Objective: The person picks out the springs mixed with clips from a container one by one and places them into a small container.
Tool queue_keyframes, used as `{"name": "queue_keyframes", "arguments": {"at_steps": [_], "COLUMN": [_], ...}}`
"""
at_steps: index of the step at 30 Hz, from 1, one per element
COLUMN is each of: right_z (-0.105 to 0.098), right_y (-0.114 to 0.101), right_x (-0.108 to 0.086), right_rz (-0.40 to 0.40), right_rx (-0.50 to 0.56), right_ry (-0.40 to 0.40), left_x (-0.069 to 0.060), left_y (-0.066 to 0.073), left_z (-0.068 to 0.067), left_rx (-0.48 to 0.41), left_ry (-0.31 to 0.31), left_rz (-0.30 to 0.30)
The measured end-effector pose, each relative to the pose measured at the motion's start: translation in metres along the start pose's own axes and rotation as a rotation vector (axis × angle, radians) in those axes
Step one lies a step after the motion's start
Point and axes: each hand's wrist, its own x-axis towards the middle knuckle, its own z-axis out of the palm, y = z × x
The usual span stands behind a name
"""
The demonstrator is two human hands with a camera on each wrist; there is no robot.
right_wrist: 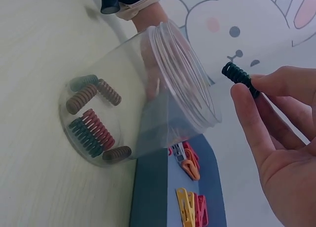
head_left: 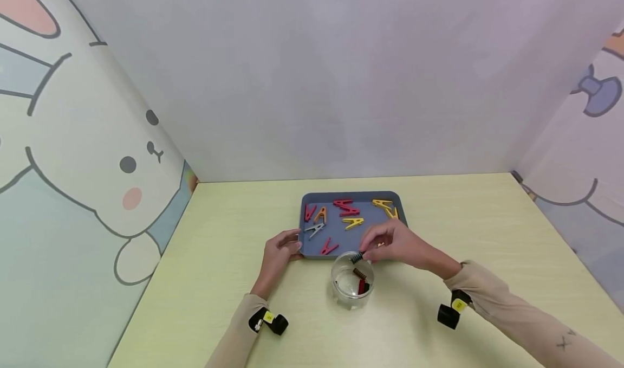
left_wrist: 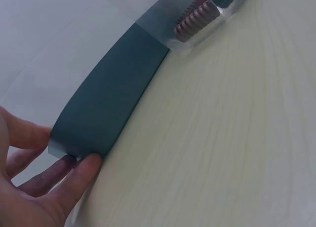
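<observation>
My right hand [head_left: 395, 243] pinches a dark green coil spring [right_wrist: 240, 79] between thumb and fingers, just above the mouth of a clear plastic jar [right_wrist: 143, 108]. Inside the jar lie several springs: a red spring [right_wrist: 98, 130], a green spring [right_wrist: 85, 137] and brown ones, such as the brown spring [right_wrist: 81, 98]. The jar stands upright on the table, at the near side of a blue-grey tray [head_left: 336, 197]. My left hand [head_left: 279, 257] grips that tray at its near left corner, thumb and fingers on the wall.
Several plastic clips lie spread in the tray, among them a red clip [head_left: 329, 247], a yellow clip [head_left: 353, 223], an orange clip [head_left: 320, 214] and a grey clip [head_left: 314, 230]. A pale wall [head_left: 341, 86] rises behind the light wooden table [head_left: 234, 221].
</observation>
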Motion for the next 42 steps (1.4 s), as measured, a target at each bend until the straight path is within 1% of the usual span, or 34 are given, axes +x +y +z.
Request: {"name": "queue_keyframes", "arguments": {"at_steps": [4, 8, 11, 16, 21, 27, 30, 34, 37, 40, 42], "right_z": [0.004, 0.008, 0.011, 0.016, 0.022, 0.026, 0.025, 0.024, 0.026, 0.028, 0.029], "right_y": [-0.004, -0.008, -0.009, -0.012, -0.015, -0.018, -0.016, -0.013, -0.015, -0.017, -0.018], "right_x": [-0.001, -0.001, -0.002, -0.002, -0.001, 0.000, 0.001, 0.001, 0.002, 0.002, 0.003], "right_rz": [-0.027, -0.037, -0.060, -0.139, -0.180, -0.240, -0.264, -0.267, -0.252, -0.238, -0.236], "right_rx": [-0.012, -0.054, -0.123, -0.284, -0.423, -0.519, -0.558, -0.595, -0.626, -0.658, -0.669], "right_ry": [-0.026, -0.023, -0.010, 0.007, 0.017, 0.001, -0.016, -0.047, -0.061, -0.071, -0.080], "left_x": [-0.001, -0.008, -0.014, -0.017, -0.016, -0.015, -0.015, -0.007, 0.000, 0.001, 0.001], "left_y": [0.003, 0.015, 0.024, 0.028, 0.027, 0.028, 0.028, 0.012, 0.001, 0.002, 0.001], "left_z": [-0.001, 0.001, 0.002, 0.003, 0.003, 0.003, 0.003, 0.002, 0.000, -0.001, 0.000], "left_rx": [-0.026, -0.014, 0.005, 0.008, 0.000, -0.006, -0.009, -0.004, -0.009, -0.020, -0.017], "left_ry": [-0.023, -0.041, -0.045, -0.042, -0.041, -0.044, -0.043, -0.014, -0.014, -0.034, -0.030], "left_rz": [-0.013, -0.010, -0.005, -0.002, -0.007, -0.005, -0.005, -0.003, -0.008, -0.015, -0.016]}}
